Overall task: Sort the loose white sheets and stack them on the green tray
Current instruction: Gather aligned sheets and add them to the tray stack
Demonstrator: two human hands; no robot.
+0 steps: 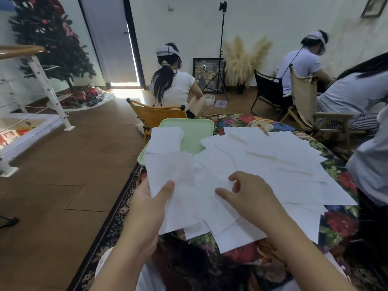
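The loose white sheets [262, 160] lie spread in an overlapping fan across the surface [340, 225], which is covered in a dark floral cloth. They reach from just in front of me out to the far right edge. A small stack of sheets [164, 139] already sits on the left part of the green tray [195, 131], squared up fairly neatly. The tray lies at the far left corner of the surface, and the nearest loose sheets overlap its near rim.

My left hand [151, 204] grips one sheet [170, 175] by its lower left edge, thumb on top and fingers underneath, so the paper stands up a little off the pile and its top edge comes close to the tray. My right hand [249, 196] rests over the middle of the pile with the fingers loosely curled and the thumb stretched out to the left; it seems to be touching the top sheet rather than holding it, though I cannot be sure from this angle.

Beyond the surface a person in white [172, 85] sits with their back to me on an orange folding chair [155, 114]. Two more people sit at the right. A decorated fir tree [48, 34] stands in the far left corner, beside a white stair rail [44, 80].
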